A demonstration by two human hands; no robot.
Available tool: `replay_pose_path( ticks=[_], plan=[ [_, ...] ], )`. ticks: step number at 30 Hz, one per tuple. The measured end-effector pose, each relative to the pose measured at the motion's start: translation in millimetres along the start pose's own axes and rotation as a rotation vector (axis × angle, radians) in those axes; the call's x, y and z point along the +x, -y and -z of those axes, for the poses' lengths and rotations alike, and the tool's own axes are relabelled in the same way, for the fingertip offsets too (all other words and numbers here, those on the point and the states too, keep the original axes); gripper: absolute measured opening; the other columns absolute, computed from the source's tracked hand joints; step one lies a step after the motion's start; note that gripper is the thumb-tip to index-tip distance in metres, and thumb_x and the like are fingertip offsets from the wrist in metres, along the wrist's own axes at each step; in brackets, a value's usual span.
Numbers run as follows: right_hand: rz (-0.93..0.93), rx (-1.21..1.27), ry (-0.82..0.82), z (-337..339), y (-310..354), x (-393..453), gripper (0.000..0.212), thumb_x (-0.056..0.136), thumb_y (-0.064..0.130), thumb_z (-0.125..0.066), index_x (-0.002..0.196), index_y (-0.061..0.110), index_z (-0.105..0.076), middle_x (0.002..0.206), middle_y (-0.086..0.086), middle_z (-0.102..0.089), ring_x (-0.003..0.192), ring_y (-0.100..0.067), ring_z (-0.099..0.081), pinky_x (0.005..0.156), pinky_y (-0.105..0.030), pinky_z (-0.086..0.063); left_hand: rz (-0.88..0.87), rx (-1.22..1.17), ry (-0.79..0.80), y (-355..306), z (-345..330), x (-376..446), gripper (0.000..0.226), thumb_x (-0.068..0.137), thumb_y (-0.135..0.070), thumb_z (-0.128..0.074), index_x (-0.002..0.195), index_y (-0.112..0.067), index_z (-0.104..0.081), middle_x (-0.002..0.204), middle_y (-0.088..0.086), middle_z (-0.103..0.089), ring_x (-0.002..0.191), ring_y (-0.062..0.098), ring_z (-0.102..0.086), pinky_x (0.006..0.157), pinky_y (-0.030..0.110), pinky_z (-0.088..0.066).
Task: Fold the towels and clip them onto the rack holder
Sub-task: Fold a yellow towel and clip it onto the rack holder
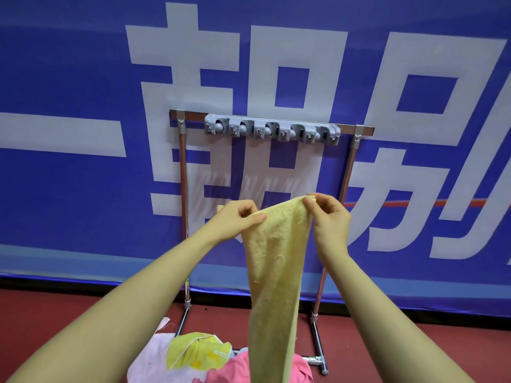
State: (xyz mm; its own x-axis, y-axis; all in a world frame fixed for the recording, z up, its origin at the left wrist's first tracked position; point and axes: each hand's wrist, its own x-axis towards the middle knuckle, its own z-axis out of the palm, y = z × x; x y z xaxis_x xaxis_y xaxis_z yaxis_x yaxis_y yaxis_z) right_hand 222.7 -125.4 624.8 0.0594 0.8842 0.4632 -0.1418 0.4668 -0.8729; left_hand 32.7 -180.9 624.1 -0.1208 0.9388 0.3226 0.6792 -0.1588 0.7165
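Towels are the whole job here, and none hangs up yet. Behind everything spreads a blue banner (pixel 83 189) with big pale characters, and in front of it stands the metal rack (pixel 182 172) on the red floor (pixel 55 313). Across its top bar sits the grey holder (pixel 272 129), a row of clips, every one of them bare as far as I can see.

Below the rack, a yellow towel (pixel 272 272) hangs long and narrow in the air, seemingly doubled lengthwise already, though the layers are hard to make out. At the rack's foot lies a pile (pixel 199 355) of pink, white and yellow-green cloths waiting their turn.

The left hand (pixel 239 218) pinches the towel's top edge on one side; the right hand (pixel 329 214) pinches the opposite top corner between thumb and fingertips, holding it spread.

So the work looks barely begun: this towel needs finishing and clipping, then the pile.
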Motion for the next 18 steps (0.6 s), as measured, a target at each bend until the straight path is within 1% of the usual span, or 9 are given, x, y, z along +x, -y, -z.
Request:
replay_pose_path(
  ticks=[1, 3, 5, 7, 10, 12, 15, 16, 18],
  plan=[
    [0.005, -0.016, -0.004, 1, 0, 1, 0.010, 0.085, 0.010, -0.067, 0.094, 0.007, -0.070, 0.085, 0.001, -0.069, 0.079, -0.005, -0.063, 0.076, -0.017, -0.052, 0.013, 0.009, -0.023, 4, 1, 1, 0.029, 0.085, -0.045, -0.062, 0.072, -0.019, -0.061, 0.076, 0.000, -0.063, 0.082, 0.008, -0.054, 0.100, 0.037, -0.024],
    [0.011, -0.055, -0.003, 0, -2, 0, 0.006, 0.086, 0.011, -0.066, 0.091, 0.012, -0.070, 0.083, 0.003, -0.068, 0.078, -0.005, -0.061, 0.074, -0.017, -0.052, 0.036, 0.005, -0.083, 7, 2, 2, 0.026, 0.084, -0.048, -0.062, 0.072, -0.024, -0.060, 0.080, -0.001, -0.062, 0.096, 0.017, -0.052, 0.090, 0.032, -0.026],
    [0.007, -0.083, -0.023, -1, -6, -2, 0.006, 0.087, 0.012, -0.065, 0.087, 0.017, -0.068, 0.082, 0.006, -0.067, 0.075, -0.004, -0.059, 0.070, -0.015, -0.049, 0.055, 0.039, -0.129, 8, 3, 3, 0.027, 0.082, -0.051, -0.062, 0.073, -0.026, -0.059, 0.084, 0.000, -0.057, 0.103, 0.022, -0.043, 0.082, 0.030, -0.029],
    [0.010, -0.097, -0.057, -1, -9, -4, 0.010, 0.088, 0.012, -0.063, 0.085, 0.021, -0.066, 0.081, 0.009, -0.065, 0.074, -0.002, -0.057, 0.066, -0.010, -0.046, 0.024, 0.153, -0.142, 6, 3, 2, 0.031, 0.084, -0.048, -0.062, 0.071, -0.020, -0.056, 0.077, -0.005, -0.051, 0.099, 0.021, -0.037, 0.080, 0.031, -0.028],
    [0.026, -0.105, -0.081, 1, -10, -4, 0.010, 0.089, 0.012, -0.062, 0.085, 0.021, -0.065, 0.081, 0.011, -0.064, 0.073, 0.002, -0.057, 0.064, -0.008, -0.045, -0.043, 0.264, -0.129, 2, 6, -1, 0.036, 0.086, -0.046, -0.059, 0.065, -0.019, -0.048, 0.065, -0.010, -0.043, 0.093, 0.019, -0.040, 0.080, 0.032, -0.024],
    [0.034, -0.119, -0.081, 2, -11, -3, 0.009, 0.089, 0.013, -0.061, 0.086, 0.020, -0.066, 0.082, 0.011, -0.065, 0.073, 0.004, -0.057, 0.067, -0.011, -0.046, -0.023, 0.218, -0.097, 1, 7, -2, 0.034, 0.088, -0.044, -0.058, 0.069, -0.018, -0.049, 0.070, -0.009, -0.044, 0.090, 0.014, -0.038, 0.080, 0.032, -0.029],
    [0.028, -0.119, -0.096, 4, -12, 0, 0.007, 0.089, 0.014, -0.061, 0.088, 0.017, -0.067, 0.083, 0.009, -0.066, 0.077, -0.002, -0.059, 0.073, -0.019, -0.049, -0.038, 0.067, -0.052, -4, 9, -3, 0.031, 0.088, -0.039, -0.061, 0.079, -0.010, -0.054, 0.073, -0.004, -0.052, 0.075, 0.008, -0.043, 0.070, 0.030, -0.039],
    [0.022, -0.115, -0.097, 4, -11, 1, 0.007, 0.089, 0.013, -0.061, 0.090, 0.015, -0.068, 0.084, 0.008, -0.067, 0.079, -0.003, -0.060, 0.075, -0.021, -0.049, -0.053, 0.036, -0.052, -6, 10, -2, 0.030, 0.087, -0.036, -0.063, 0.080, -0.007, -0.056, 0.073, -0.003, -0.054, 0.070, 0.009, -0.046, 0.067, 0.027, -0.041],
    [0.009, -0.096, -0.092, 5, -10, 3, 0.008, 0.088, 0.012, -0.062, 0.093, 0.013, -0.068, 0.085, 0.006, -0.067, 0.080, -0.004, -0.060, 0.077, -0.021, -0.050, -0.041, -0.026, -0.095, -9, 12, 1, 0.028, 0.084, -0.031, -0.068, 0.083, -0.004, -0.059, 0.079, 0.000, -0.061, 0.075, 0.016, -0.056, 0.069, 0.030, -0.048]
  ],
)
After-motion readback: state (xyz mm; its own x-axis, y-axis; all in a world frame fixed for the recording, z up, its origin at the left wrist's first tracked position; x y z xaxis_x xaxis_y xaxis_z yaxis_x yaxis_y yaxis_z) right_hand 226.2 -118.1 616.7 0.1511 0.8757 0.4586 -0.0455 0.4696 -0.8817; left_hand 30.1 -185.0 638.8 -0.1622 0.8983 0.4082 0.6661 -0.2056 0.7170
